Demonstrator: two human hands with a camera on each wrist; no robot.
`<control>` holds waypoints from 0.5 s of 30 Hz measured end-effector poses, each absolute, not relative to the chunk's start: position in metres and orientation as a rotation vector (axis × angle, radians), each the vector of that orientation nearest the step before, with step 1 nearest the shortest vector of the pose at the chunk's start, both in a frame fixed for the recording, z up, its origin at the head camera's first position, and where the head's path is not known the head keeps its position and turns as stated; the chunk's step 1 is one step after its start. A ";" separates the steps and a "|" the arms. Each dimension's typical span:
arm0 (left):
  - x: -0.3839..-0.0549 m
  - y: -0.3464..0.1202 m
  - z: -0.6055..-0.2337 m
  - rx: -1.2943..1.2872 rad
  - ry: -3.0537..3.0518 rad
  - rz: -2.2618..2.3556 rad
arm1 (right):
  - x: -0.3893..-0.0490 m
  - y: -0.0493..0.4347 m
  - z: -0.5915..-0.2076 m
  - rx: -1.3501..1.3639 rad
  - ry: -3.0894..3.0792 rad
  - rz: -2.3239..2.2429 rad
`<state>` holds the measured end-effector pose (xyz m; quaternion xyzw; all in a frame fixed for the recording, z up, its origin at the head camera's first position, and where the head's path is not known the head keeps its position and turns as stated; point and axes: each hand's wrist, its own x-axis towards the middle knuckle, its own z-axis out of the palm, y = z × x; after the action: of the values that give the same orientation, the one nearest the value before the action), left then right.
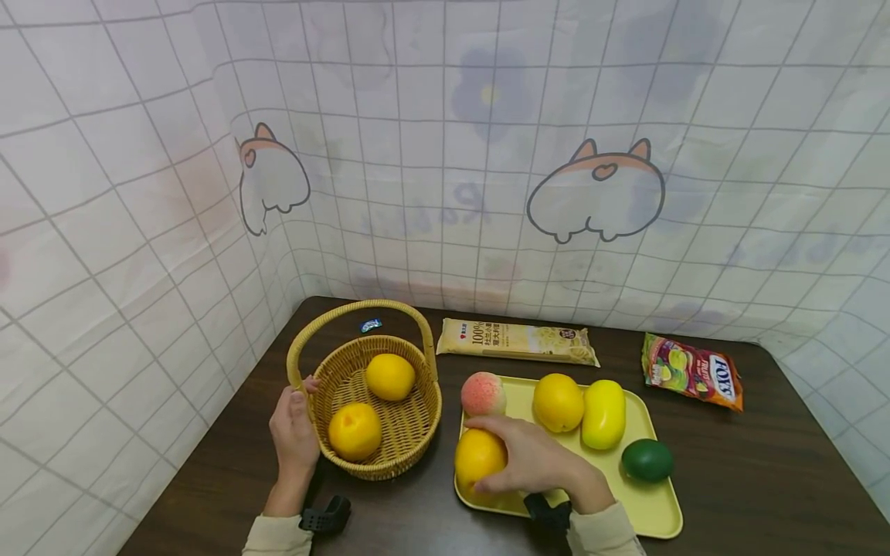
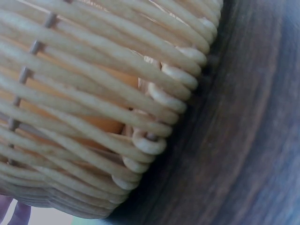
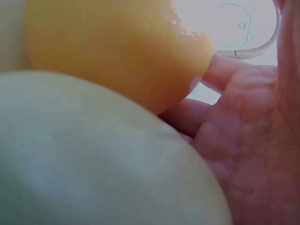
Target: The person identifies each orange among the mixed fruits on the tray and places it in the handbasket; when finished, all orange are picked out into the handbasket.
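Behind the dark tabletop [image 1: 403, 517] there hangs a white cloth [image 1: 417, 116] with a grid pattern. The left hand [image 1: 293, 432] holds the wicker basket [image 1: 405, 434] near the foot of its handle [image 1: 375, 304], and inside lie two yellow-orange fruits [image 1: 355, 432]. The right hand [image 1: 535, 459] grips another yellow-orange fruit [image 1: 480, 459] at the left side of the yellow tray [image 1: 657, 510], but whether this fruit touches the tray, I cannot tell.
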<state>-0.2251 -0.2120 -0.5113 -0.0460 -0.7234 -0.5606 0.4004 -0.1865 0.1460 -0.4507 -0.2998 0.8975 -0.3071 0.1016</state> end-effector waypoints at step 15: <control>-0.214 -0.203 -0.493 -0.105 -1.847 -1.416 | -0.183 0.145 -0.437 -0.858 2.454 -1.447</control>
<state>-0.2138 -0.2033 -0.4930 -0.0414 -0.7284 -0.5585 0.3948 -0.1833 0.1446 -0.4373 -0.2874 0.8219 -0.4848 0.0829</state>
